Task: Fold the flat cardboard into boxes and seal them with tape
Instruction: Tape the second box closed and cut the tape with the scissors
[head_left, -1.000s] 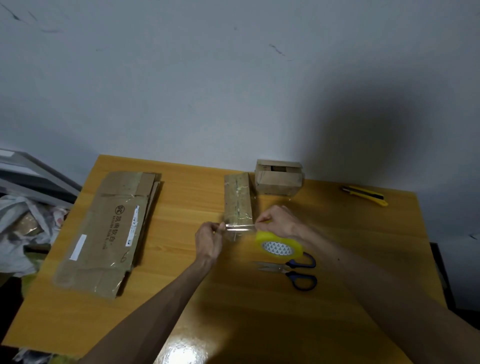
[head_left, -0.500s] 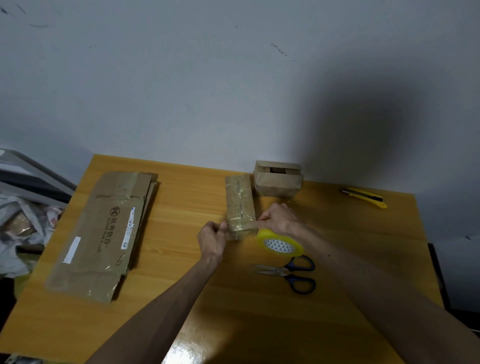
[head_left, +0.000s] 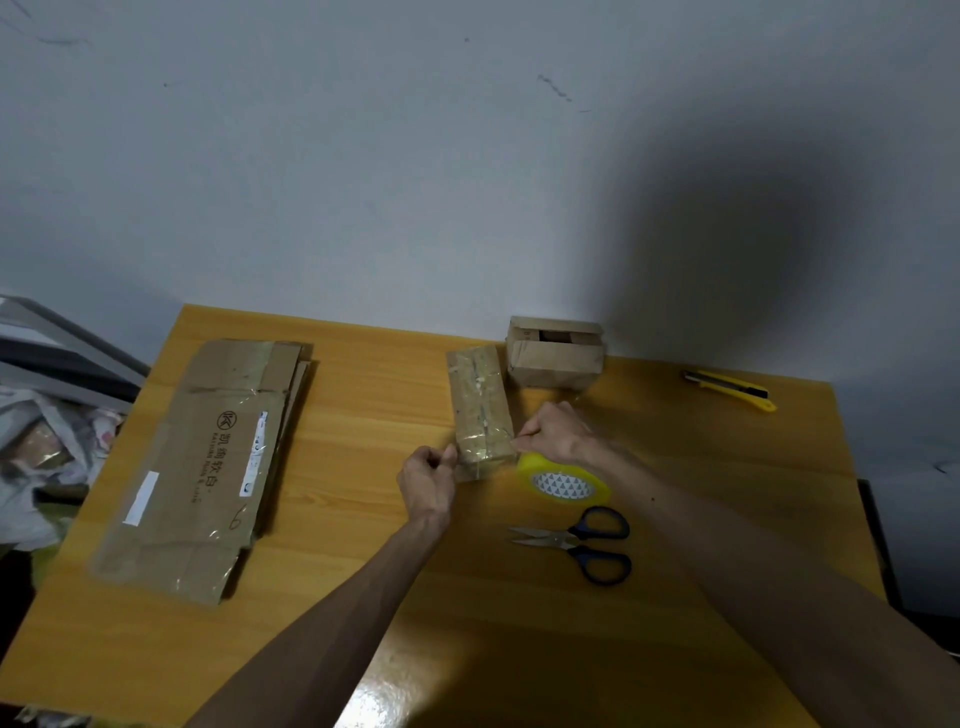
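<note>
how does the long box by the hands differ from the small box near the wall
The long box is narrow and runs away from the person; the small box is shorter and wider. The long box is glossy with tape; the small box shows a dark gap in its top. The left hand and right hand pinch tape at the long box; nothing touches the small box. Both are brown cardboard.

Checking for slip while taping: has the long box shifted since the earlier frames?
No. The long box keeps the same gap beside the small box.
</note>
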